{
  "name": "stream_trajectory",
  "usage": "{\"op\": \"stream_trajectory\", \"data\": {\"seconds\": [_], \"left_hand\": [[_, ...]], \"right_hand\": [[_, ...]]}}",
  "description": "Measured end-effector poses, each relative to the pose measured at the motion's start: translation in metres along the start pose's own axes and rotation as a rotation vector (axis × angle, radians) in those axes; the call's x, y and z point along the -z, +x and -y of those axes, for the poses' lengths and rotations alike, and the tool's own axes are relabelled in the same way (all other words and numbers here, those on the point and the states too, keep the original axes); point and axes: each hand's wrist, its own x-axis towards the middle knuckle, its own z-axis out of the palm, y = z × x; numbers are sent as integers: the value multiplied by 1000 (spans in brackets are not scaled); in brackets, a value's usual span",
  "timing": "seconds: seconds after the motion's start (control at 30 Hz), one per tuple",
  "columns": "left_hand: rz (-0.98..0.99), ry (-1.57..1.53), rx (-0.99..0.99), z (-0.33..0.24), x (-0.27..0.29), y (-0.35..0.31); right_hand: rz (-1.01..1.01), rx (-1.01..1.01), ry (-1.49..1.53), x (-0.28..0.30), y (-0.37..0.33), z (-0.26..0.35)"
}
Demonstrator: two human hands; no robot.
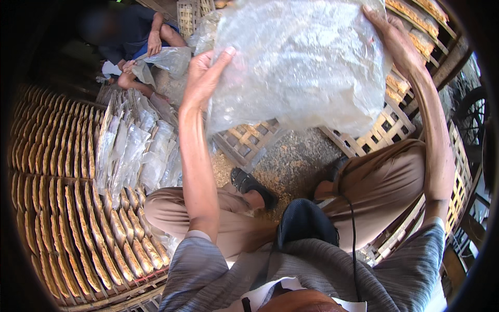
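A large, cloudy, crinkled plastic sheet (296, 62) is spread out in front of me at the top of the view. My left hand (202, 78) grips its left edge, thumb lying over the plastic. At the upper right edge, my right hand (390, 31) is closed on the same sheet. The fingers of both hands are partly hidden. Behind and beneath the sheet, woven bamboo lattice trays (387, 127) show in part. To the left of my left forearm stands a bundle of plastic-covered pieces (135, 140), packed on edge.
Rows of thin slabs with golden-brown edges (57, 218) stand upright on racks at left. More slabs (416, 21) lie on slats at upper right. A seated person (138, 36) at upper left handles another plastic sheet (169, 60). Crumbs litter the floor (296, 161) between my feet.
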Motion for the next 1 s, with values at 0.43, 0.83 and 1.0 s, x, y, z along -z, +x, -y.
{"op": "stream_trajectory", "data": {"seconds": [0.43,0.83,1.0], "left_hand": [[34,-73,-321,8,-4,28],[525,429,-295,-32,-29,15],[609,70,-360,-42,-35,36]], "right_hand": [[-72,3,-66,11,-21,51],[-814,1310,-796,-59,32,26],[221,729,-512,-73,-12,40]]}}
